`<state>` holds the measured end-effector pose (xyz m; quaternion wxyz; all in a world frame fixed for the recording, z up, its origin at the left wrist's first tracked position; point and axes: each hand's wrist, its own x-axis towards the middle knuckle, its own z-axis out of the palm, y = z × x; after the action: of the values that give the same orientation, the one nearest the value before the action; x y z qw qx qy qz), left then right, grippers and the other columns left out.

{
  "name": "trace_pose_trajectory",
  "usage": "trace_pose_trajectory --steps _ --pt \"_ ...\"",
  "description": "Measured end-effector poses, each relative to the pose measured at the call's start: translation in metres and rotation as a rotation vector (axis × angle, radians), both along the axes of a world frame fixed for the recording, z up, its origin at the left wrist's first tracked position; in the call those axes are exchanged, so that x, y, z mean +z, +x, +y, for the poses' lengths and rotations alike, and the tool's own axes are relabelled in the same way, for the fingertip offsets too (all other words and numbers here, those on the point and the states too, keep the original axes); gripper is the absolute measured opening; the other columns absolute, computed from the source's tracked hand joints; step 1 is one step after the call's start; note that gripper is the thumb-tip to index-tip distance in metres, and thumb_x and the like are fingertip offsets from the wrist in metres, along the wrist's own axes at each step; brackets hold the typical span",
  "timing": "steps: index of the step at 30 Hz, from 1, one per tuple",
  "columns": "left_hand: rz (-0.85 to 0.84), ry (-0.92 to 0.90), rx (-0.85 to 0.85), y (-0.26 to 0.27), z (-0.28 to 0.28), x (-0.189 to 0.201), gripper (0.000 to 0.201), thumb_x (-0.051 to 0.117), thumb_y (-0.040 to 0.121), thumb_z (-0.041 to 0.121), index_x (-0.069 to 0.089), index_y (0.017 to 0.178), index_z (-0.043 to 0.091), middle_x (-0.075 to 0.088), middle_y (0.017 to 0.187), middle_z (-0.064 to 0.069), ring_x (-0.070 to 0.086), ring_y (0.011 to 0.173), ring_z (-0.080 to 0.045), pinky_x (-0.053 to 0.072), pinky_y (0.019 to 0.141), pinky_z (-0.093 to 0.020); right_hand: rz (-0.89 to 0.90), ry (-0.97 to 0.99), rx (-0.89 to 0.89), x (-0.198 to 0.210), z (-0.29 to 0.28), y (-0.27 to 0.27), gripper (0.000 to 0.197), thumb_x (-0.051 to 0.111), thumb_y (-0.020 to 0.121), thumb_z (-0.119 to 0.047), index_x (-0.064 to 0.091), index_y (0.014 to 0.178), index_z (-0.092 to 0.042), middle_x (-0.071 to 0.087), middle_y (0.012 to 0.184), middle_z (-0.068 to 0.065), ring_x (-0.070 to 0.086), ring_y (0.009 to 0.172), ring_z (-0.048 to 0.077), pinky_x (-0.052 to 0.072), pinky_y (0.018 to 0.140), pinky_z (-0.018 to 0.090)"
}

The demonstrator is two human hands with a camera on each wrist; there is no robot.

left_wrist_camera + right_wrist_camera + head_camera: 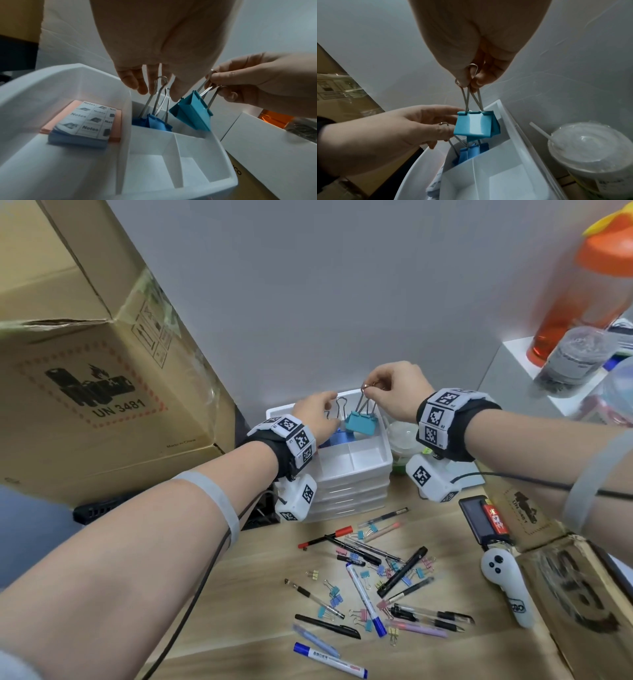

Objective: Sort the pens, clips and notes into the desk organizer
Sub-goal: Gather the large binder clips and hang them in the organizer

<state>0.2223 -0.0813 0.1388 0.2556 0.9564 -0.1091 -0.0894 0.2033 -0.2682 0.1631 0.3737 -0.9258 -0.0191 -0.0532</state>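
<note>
Two wire handles, pinched together by the right hand point(471, 79), carry the teal binder clip point(475, 125), which hangs above the desk organizer's point(171, 180) rear compartment. It looks light, stiff and sprung; those handles seem the surest hold, since the painted body looks slick. Darker blue clips point(152, 123) already stand in that compartment, their handles at the left hand's point(145, 83) loosely spread fingertips; whether it grips them I cannot tell. Pens point(366, 607) litter the counter point(260, 604).
</note>
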Motion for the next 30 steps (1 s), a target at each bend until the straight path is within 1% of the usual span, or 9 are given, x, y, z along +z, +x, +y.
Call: trace_pose_trajectory --steps 2,4,6,8,10,13,20,26,30 --pt "-0.020 0.036 -0.031 0.004 -0.001 -0.005 0.056 0.065 0.091 0.019 0.050 0.144 0.025 0.065 0.126 0.003 0.052 0.119 -0.023 0.044 0.101 -0.031 0.005 -0.021 0.016 -0.006 -0.001 0.001 0.010 0.065 0.090 -0.019 0.075 0.089 -0.021 0.066 0.075 -0.004 0.058 0.075 0.013 0.043 0.074 0.022" --pt "-0.030 -0.023 -0.037 0.007 -0.001 -0.011 0.053 0.065 0.089 0.015 0.054 0.140 0.027 0.067 0.114 0.010 0.053 0.114 -0.021 0.046 0.098 -0.029 0.007 -0.034 0.035 -0.010 -0.001 0.002 0.010 0.064 0.091 -0.018 0.074 0.090 -0.020 0.062 0.072 -0.008 0.056 0.073 0.012 0.044 0.074 0.022" --pt "-0.038 -0.114 -0.010 0.012 -0.001 -0.016 0.045 0.067 0.086 0.013 0.061 0.128 0.027 0.066 0.098 0.015 0.059 0.097 -0.019 0.052 0.089 -0.032 0.001 -0.048 0.044 -0.012 -0.001 0.004 0.010 0.063 0.092 -0.018 0.073 0.091 -0.020 0.060 0.071 -0.010 0.055 0.072 0.011 0.042 0.073 0.022" --pt "-0.049 -0.214 0.025 0.015 -0.002 -0.019 0.026 0.069 0.084 0.013 0.065 0.107 0.023 0.067 0.086 0.012 0.058 0.074 -0.015 0.056 0.080 -0.036 -0.009 -0.062 0.061 -0.011 -0.001 0.007 0.011 0.063 0.091 -0.018 0.074 0.092 -0.019 0.062 0.074 -0.006 0.056 0.073 0.013 0.044 0.074 0.023" --pt "-0.046 -0.298 0.064 0.017 -0.005 -0.018 0.010 0.071 0.084 0.016 0.064 0.091 0.018 0.063 0.074 0.007 0.055 0.063 -0.014 0.055 0.073 -0.035 -0.019 -0.082 0.082 -0.010 -0.001 0.011 0.012 0.063 0.091 -0.017 0.074 0.092 -0.018 0.065 0.076 -0.003 0.057 0.074 0.014 0.047 0.075 0.024" --pt "-0.049 -0.287 0.068 0.019 -0.005 -0.016 0.012 0.070 0.088 0.021 0.063 0.084 0.012 0.056 0.067 0.005 0.054 0.063 -0.017 0.051 0.068 -0.032 -0.037 -0.131 0.094 -0.007 0.000 0.015 0.011 0.063 0.091 -0.018 0.074 0.092 -0.018 0.063 0.075 -0.003 0.057 0.074 0.014 0.044 0.075 0.023" --pt "-0.059 -0.162 -0.036 0.013 0.008 -0.004 0.019 0.070 0.086 0.027 0.056 0.078 0.017 0.057 0.069 0.007 0.052 0.063 -0.014 0.042 0.059 -0.027 -0.099 -0.216 0.128 -0.008 0.006 0.017 0.016 0.060 0.093 -0.020 0.073 0.101 -0.014 0.072 0.089 0.005 0.064 0.087 0.023 0.052 0.086 0.034" --pt "-0.100 -0.081 -0.071 0.011 0.009 0.002 0.022 0.070 0.086 0.026 0.054 0.074 0.016 0.057 0.070 0.003 0.051 0.067 -0.018 0.042 0.063 -0.029 -0.138 -0.281 0.160 -0.006 0.009 0.020 0.018 0.058 0.093 -0.021 0.072 0.102 -0.013 0.072 0.093 0.006 0.064 0.090 0.028 0.051 0.086 0.039" --pt "-0.130 -0.012 -0.081 0.010 0.005 0.005 0.030 0.069 0.080 0.020 0.044 0.064 0.024 0.056 0.067 0.006 0.054 0.070 -0.021 0.049 0.067 -0.032 -0.186 -0.309 0.193 -0.003 0.012 0.018 0.018 0.056 0.092 -0.018 0.071 0.101 -0.012 0.070 0.093 0.007 0.063 0.088 0.029 0.050 0.082 0.036"
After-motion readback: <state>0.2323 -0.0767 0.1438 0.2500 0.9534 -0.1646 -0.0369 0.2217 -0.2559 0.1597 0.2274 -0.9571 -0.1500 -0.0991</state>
